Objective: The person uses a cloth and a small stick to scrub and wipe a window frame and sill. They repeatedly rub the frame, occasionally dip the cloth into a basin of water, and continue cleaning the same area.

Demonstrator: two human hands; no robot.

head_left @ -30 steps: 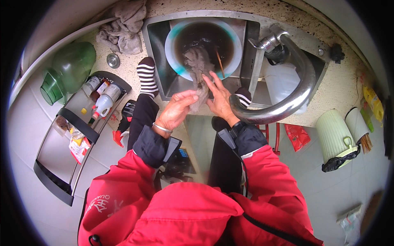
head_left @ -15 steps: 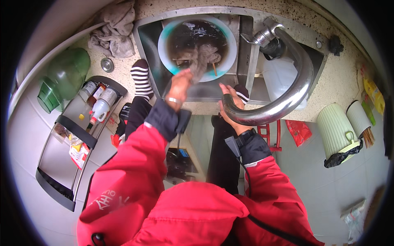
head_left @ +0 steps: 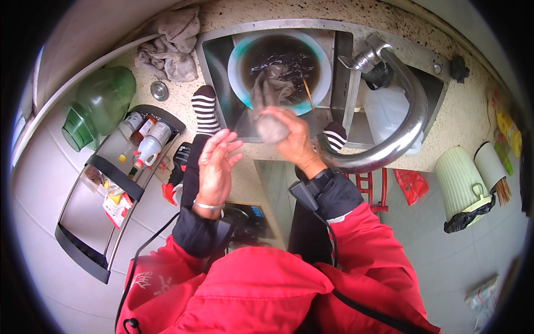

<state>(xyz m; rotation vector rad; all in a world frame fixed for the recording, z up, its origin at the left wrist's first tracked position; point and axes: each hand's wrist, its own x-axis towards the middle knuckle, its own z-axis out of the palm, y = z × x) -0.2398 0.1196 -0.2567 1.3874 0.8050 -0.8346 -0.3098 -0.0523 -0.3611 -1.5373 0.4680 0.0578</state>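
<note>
A grey-brown wet rag trails out of a white and teal basin of dark, murky water in the left sink bowl. Its bunched near end is gripped by my right hand, just in front of the basin. My left hand is held up to the left of it, fingers apart and holding nothing. A thin orange-brown stick leans against the basin's near right rim, one end in the water.
The curved steel faucet arches close beside my right hand. My striped-sock feet rest on the counter edge. A rack with bottles and green plastic container stand left; a ribbed bin stands right. More grey cloth lies back left.
The rag has passed from my left hand to my right, its end drawn nearer over the rim. My left hand has moved back and opened; the stick has shifted right.
</note>
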